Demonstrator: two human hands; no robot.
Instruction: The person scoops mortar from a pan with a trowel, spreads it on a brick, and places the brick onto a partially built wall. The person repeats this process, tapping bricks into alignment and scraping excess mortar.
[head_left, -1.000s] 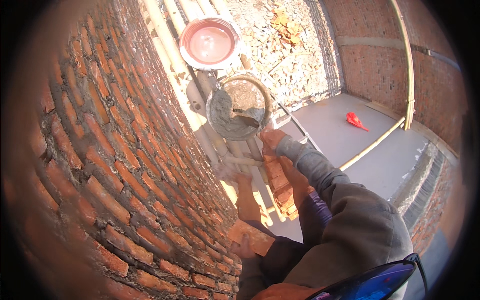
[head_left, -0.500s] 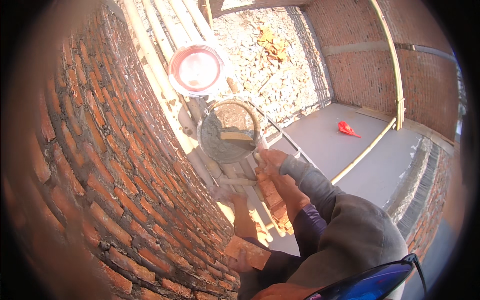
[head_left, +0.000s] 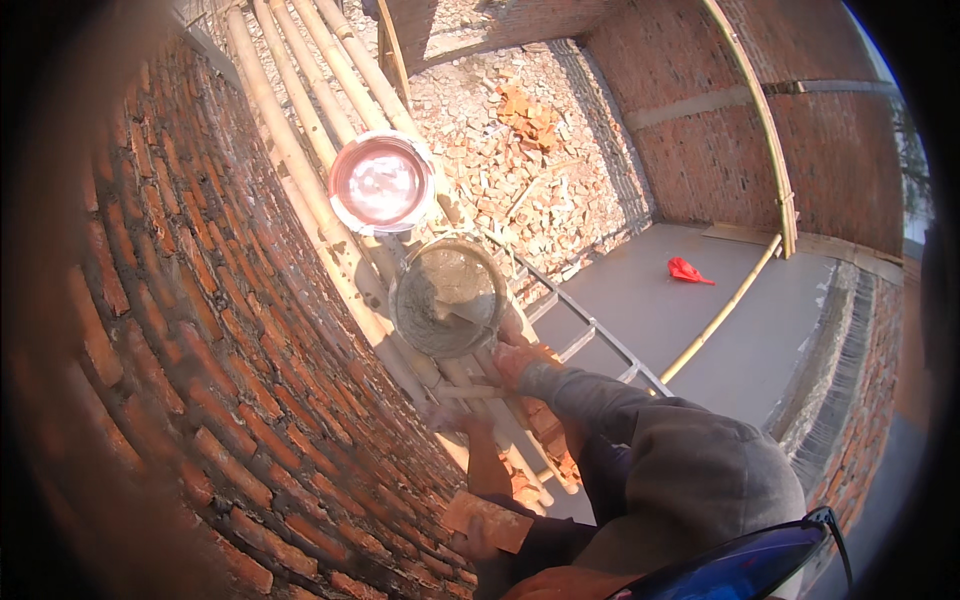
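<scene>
My left hand (head_left: 478,532) is closed on a reddish brick (head_left: 492,520), held low beside the brick wall (head_left: 215,380) with its flat face up. Farther ahead, my right hand (head_left: 520,360) is closed at the near right rim of a round bucket (head_left: 450,295) of wet grey mortar. It grips a trowel (head_left: 458,318) whose blade dips into the mortar; the handle is mostly hidden by the hand. Beyond that bucket stands a second one, a pale-rimmed reddish bucket (head_left: 382,182), with bright glare inside.
Bamboo poles (head_left: 290,170) form the platform under the buckets and my bare feet. Stacked bricks (head_left: 548,430) lie beside my right leg. A metal ladder (head_left: 590,335) leans at the right. Below are rubble (head_left: 490,150), a grey floor (head_left: 640,300) and a red object (head_left: 688,271).
The trowel blade has sunk deeper into the mortar, and less of it shows. My right hand has shifted slightly left and nearer. My left hand still holds the brick; the whole view has shifted a little.
</scene>
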